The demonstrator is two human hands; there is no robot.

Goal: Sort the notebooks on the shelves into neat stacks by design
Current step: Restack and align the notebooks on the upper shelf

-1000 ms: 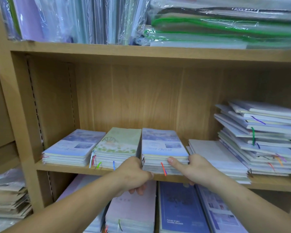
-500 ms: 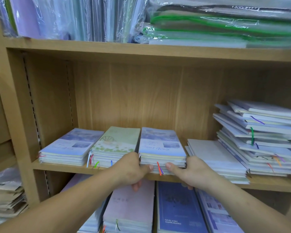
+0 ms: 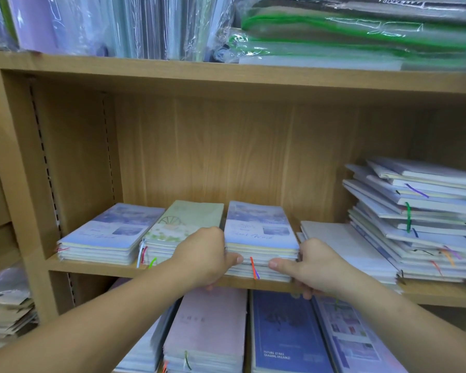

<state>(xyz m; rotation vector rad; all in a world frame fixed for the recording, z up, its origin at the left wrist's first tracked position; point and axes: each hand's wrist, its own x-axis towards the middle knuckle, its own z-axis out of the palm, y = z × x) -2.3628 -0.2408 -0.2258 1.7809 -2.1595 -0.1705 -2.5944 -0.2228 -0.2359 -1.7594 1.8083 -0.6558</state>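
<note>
A stack of blue-and-white notebooks (image 3: 258,227) sits in the middle of the wooden shelf (image 3: 97,267). My left hand (image 3: 202,254) grips its left front corner, thumb across the front edge. My right hand (image 3: 315,265) grips the right front corner the same way. To the left lie a green notebook stack (image 3: 183,219) and another blue-and-white stack (image 3: 111,232). A plain white stack (image 3: 345,243) lies to the right, and beyond it a tall, untidy pile of notebooks (image 3: 420,222) with coloured ribbons sticking out.
The shelf below holds pink (image 3: 207,327), dark blue (image 3: 285,332) and patterned (image 3: 353,340) notebook stacks. The shelf above carries plastic-wrapped stationery (image 3: 119,25) and green-edged pouches (image 3: 355,30). More wrapped stacks (image 3: 6,313) sit at the lower left.
Both hands have closed in on the middle stack's front corners and pushed it slightly back on the shelf. The camera has moved a little closer.
</note>
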